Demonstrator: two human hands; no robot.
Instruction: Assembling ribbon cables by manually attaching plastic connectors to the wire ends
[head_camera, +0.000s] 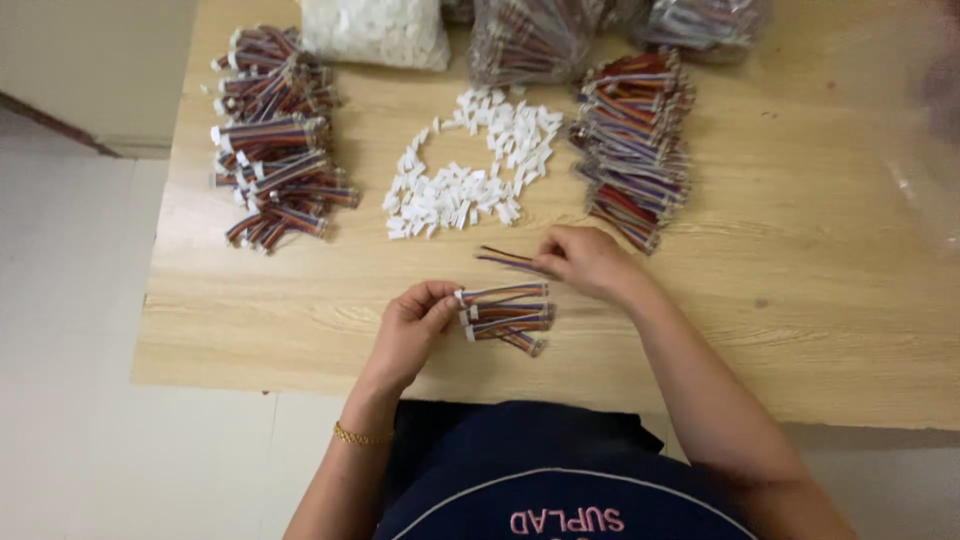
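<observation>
My left hand (415, 320) pinches the white-connector ends of a small bunch of short multicoloured wire leads (505, 315) lying on the wooden table (800, 300). To the right and slightly farther, my right hand (585, 258) grips one thin wire lead (505, 258) by its end, the lead pointing left just above the tabletop. A loose heap of small white plastic connectors (470, 165) lies just beyond both hands.
A pile of finished wire bundles with white ends (272, 135) sits at the far left, another pile of wire bundles (635, 145) at the far right. Clear bags of white parts (378, 30) and wires (530, 40) line the back edge. The table's near edge is close to my body.
</observation>
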